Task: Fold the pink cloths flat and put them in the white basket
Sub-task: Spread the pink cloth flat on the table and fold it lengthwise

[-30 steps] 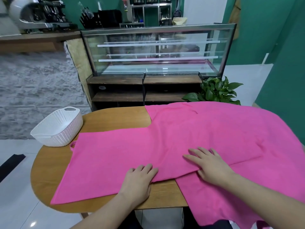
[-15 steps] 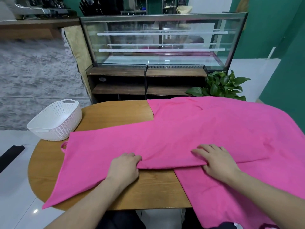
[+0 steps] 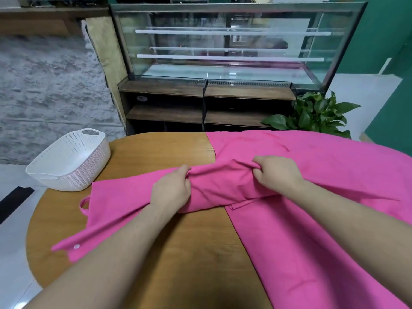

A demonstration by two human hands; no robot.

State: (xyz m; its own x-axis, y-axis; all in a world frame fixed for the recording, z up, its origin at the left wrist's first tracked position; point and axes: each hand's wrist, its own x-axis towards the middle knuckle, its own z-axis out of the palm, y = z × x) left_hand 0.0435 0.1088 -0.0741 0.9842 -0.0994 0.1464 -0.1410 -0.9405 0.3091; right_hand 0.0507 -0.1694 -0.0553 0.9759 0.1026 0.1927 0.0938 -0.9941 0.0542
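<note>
Wooden desk (image 3: 169, 253), white basket (image 3: 69, 162) at far-left edge. Left hand (image 3: 171, 189), right hand (image 3: 277, 172) fingers clamped on pink cloth (image 3: 223, 186) beside basket. First fold underway; next, likely lay edge flat.

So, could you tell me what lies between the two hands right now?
In the head view, a bunched fold of the pink cloth spans between the left hand and the right hand.

Café: glass display case (image 3: 227, 47), counter shelves
</note>
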